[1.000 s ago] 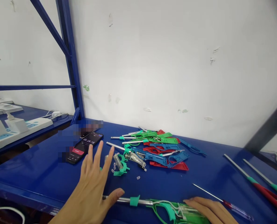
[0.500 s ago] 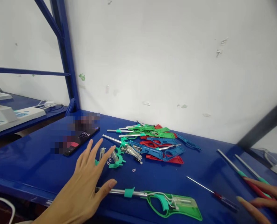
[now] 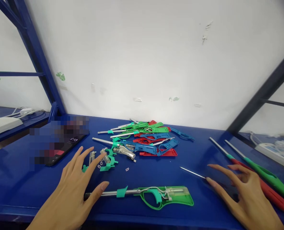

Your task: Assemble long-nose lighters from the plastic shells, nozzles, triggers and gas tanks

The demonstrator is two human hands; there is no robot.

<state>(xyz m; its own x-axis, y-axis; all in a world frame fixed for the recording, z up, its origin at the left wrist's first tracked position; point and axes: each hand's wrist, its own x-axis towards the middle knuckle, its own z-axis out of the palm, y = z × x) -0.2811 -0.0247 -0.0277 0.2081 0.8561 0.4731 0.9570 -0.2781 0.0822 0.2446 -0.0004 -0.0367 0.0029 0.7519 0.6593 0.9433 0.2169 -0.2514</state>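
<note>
My left hand hovers with spread fingers over the left end of an opened green lighter. Its metal tube, teal trigger, white wire and clear fuel tank lie exposed in the half shell. On the right, my right hand is open above a screwdriver, thumb at the base of its shaft; the handle is mostly hidden under the hand. Whether the thumb touches it I cannot tell. Beyond this hand lie a closed red lighter and a closed green lighter.
Mid-table is a pile of lighter parts, with blue shells, red shells and metal tubes. Loose clear tanks and teal pieces lie nearer. A phone rests at left. White wall behind; blue frame posts at the sides.
My right hand has moved left from the closed lighters to over the screwdriver. The red and green lighters now lie uncovered on the table. The view has shifted right.
</note>
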